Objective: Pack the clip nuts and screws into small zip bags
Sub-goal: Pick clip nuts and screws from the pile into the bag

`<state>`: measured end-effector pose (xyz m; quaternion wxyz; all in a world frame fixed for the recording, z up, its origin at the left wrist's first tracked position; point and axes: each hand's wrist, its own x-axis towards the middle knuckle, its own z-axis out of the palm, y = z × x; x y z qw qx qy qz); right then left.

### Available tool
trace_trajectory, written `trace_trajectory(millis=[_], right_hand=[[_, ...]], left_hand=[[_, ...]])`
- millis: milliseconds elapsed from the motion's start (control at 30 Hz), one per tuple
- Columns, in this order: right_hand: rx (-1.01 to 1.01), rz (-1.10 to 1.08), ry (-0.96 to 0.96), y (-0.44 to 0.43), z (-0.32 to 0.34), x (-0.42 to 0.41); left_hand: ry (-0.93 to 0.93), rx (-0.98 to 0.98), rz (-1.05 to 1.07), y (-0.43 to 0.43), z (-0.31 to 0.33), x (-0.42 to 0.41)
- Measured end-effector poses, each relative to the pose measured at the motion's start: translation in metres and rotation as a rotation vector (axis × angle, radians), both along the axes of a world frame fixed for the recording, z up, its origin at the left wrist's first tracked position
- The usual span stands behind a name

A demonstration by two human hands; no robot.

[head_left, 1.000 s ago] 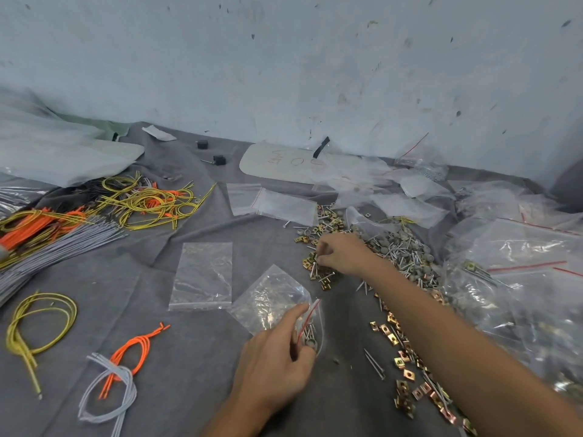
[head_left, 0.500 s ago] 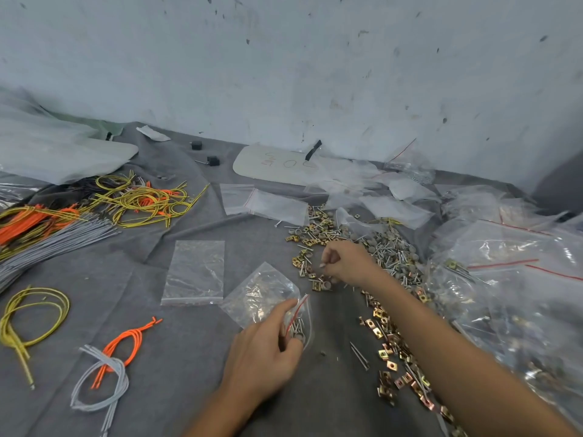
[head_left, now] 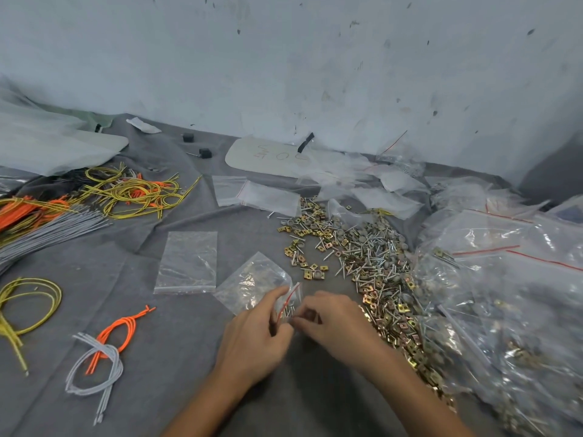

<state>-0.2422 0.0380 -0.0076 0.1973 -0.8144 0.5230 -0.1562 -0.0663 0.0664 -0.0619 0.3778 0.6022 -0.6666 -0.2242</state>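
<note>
Holding the bag (head_left: 252, 280) by its mouth, your left hand (head_left: 255, 339) pinches the lip just beside the red zip strip (head_left: 288, 299), with the thumb on 1 side and the fingers on the other. Your right hand (head_left: 336, 320) sits at that same mouth with its fingertips bunched. Blur hides whether it pinches a part, the other lip, or nothing.

The bag lies on the cloth (head_left: 189, 383) in front of you, with a few screws showing inside near the opening. Expect it to be light, soft and slippery. The thin film probably collapses shut once you let go, so the lip by the strip looks like the best place to hold it. Screw points could prick the film, so it seems wiser to feed them in head first.

The clip nuts (head_left: 397, 323) are small, stiff and flat, and the screws (head_left: 372, 253) are thin. They are heaped together to your right, so likely to snag and come up in clumps. Pinch single pieces by their edges.

An empty bag (head_left: 187, 263) lies flat just left of yours. Big bags (head_left: 504, 279) crowd the heap's far side and may slide onto it. A few stray nuts (head_left: 310, 272) lie between heap and bag. The wires (head_left: 104, 345) lie well apart, near your left forearm.
</note>
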Motion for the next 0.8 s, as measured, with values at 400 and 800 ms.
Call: trace_trajectory(millis=[400,800], right_hand=[[-0.078,-0.23,0.125,-0.057,-0.02,-0.021],[-0.143,-0.13,0.056,-0.027,-0.007,-0.023]], left_hand=[[-0.021,-0.015,0.012,0.001,0.002,-0.002],[-0.019,-0.022,0.014,0.002,0.003,-0.002]])
